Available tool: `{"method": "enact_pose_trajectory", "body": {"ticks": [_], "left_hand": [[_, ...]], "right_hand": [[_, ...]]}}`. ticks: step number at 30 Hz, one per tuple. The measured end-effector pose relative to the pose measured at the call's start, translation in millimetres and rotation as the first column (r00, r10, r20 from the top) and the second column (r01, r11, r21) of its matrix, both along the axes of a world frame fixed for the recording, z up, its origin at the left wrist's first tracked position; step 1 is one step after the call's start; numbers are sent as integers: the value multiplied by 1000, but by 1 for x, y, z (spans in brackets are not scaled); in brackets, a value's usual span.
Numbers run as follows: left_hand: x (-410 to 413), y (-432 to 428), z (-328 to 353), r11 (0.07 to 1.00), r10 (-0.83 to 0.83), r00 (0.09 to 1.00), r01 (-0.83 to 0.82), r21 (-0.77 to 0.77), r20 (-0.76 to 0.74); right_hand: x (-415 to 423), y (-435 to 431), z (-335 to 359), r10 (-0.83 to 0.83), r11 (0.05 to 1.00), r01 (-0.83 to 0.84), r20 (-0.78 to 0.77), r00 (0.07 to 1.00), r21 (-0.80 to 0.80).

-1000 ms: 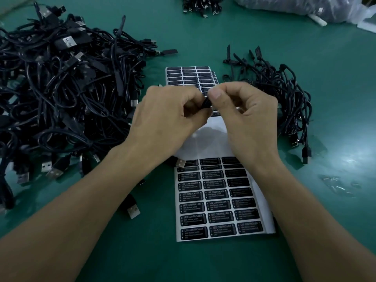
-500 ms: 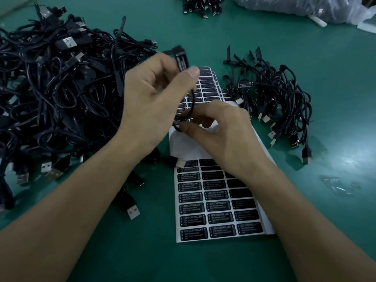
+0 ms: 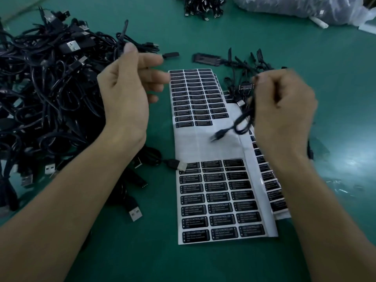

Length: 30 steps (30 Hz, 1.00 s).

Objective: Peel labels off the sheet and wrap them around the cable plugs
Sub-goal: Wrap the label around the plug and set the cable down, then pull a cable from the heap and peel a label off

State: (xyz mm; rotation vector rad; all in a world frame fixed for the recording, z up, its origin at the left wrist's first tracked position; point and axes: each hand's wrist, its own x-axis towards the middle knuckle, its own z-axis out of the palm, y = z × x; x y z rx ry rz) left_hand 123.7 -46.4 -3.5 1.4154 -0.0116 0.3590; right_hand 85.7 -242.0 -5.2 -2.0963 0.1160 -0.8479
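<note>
Label sheet lies flat mid-table, partly hidden behind the right hand, which grips a motion-blurred cable, plug smeared; left hand loose-fingered, holding nothing, beside the cable pile; green table runs wide rightward

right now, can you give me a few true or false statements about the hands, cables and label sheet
1. The right hand grips a black cable. True.
2. Every row of the label sheet is full. False: a bare white band crosses its middle.
3. The large cable pile lies on the person's left of the sheet. True.
4. Both hands grip the same cable. False: the left hand is apart from it, by the pile, fingers relaxed.
5. A USB plug lies on the sheet's left edge. True.
</note>
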Motion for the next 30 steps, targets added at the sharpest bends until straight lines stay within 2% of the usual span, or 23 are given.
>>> {"method": "enact_pose_trajectory", "body": {"ticks": [3,5,8,10,11,12,14,15,17,20,22,25,28,30], "left_hand": [[2,2,1,991,89,994,-95,92,61],[3,4,1,958,130,980,-163,237,148],[3,6,0,850,150,958,-251,463,243],[3,9,-1,777,123,963,-244,580,240],[4,11,-2,717,107,971,-224,660,213],[5,13,-4,616,93,980,-195,763,176],[7,15,-9,335,67,993,-113,935,96],[7,15,-10,218,65,996,-74,973,61],[4,13,-11,92,47,999,-31,995,27],[3,13,-12,42,29,999,-19,999,18],[3,14,-12,35,31,999,-35,999,34],[3,16,-13,33,60,993,-106,994,104],[3,20,-11,26,126,979,-168,986,163],[4,21,-9,18,149,979,-143,990,139]], "right_hand": [[3,-20,6,-238,970,241,70,969,-34],[4,-33,6,-320,945,325,88,943,-38],[4,-45,5,-412,908,415,60,909,-60],[3,-47,3,-439,895,436,-9,898,-96],[3,-45,2,-439,894,430,-55,897,-128],[2,-41,1,-443,889,422,-101,891,-180],[0,-30,1,-481,849,416,-150,864,-327],[-2,-24,0,-495,825,411,-146,856,-389],[-5,-14,0,-495,796,396,-117,861,-457],[-8,-7,-2,-465,794,369,-91,881,-482],[-7,-2,-3,-381,816,281,-102,919,-505],[-5,4,-7,-120,863,-4,-213,970,-505],[-6,10,-12,111,865,-264,-351,930,-426],[-5,12,-17,164,831,-361,-434,886,-423]]}}
